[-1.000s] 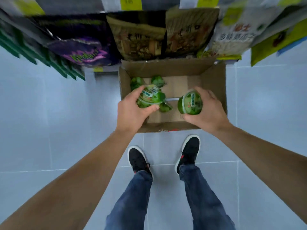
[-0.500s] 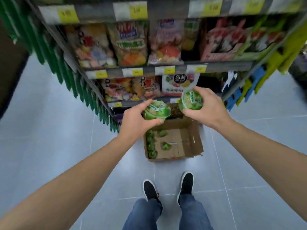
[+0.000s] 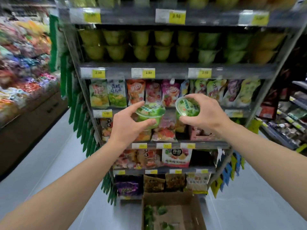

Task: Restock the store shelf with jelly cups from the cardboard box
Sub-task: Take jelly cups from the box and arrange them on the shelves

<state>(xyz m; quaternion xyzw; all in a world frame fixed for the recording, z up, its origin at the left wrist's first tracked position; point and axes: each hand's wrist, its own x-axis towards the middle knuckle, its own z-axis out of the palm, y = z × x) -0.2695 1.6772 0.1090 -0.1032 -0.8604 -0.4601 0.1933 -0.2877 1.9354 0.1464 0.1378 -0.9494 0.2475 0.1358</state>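
Two green jelly cups are held up in front of the store shelf (image 3: 174,70), side by side with a gap between them. Each is a clear plastic tub of green jelly under a printed foil lid. The left cup (image 3: 150,114) sits nearly upright, lid up and tipped slightly toward the camera; the right cup (image 3: 187,106) is tilted further, its lid facing the camera. The left hand (image 3: 127,125) pinches its cup between thumb and curled fingers; the right hand (image 3: 206,113) wraps around the other. Below, the open cardboard box (image 3: 191,211) stands on the pale tiled floor (image 3: 49,163) with more green cups inside. Rows of stacked cups fill the upper shelf tier, snack bags those beneath.
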